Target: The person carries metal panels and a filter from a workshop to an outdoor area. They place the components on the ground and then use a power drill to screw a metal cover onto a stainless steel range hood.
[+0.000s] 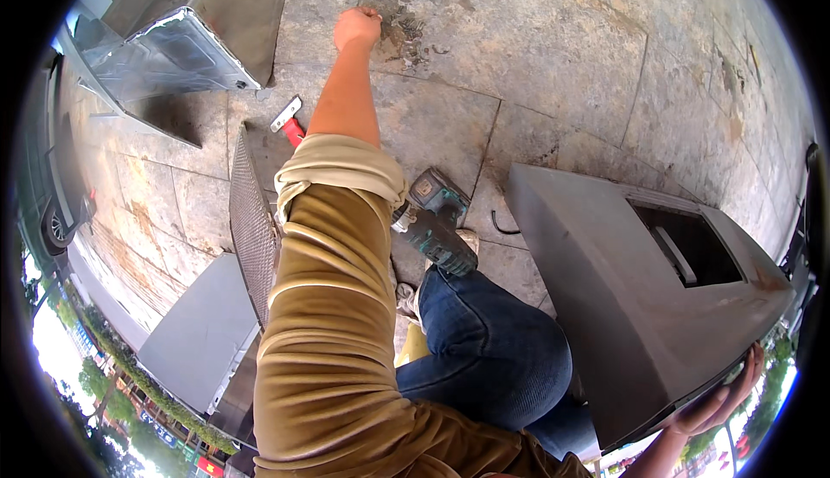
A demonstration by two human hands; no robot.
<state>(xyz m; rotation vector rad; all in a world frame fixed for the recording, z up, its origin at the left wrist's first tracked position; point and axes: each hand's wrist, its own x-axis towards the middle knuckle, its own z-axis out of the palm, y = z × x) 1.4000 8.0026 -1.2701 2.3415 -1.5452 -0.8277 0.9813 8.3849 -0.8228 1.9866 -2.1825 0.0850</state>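
The left hand (pixel 357 27) extends over the far paving (pixel 553 54), fingers curled closed (whether around anything, I cannot tell). The right hand (pixel 724 398) rests its outstretched fingers along the near right edge of the grey metal housing (pixel 596 279) at right. A cordless drill (pixel 439 240) sits between sleeve (pixel 333 305) and knee (pixel 510 348); a red sign (pixel 209 467) at left is too small to read.

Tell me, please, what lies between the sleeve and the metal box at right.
In the head view: a cordless drill, a knee in jeans, and a curved black piece on the paving.
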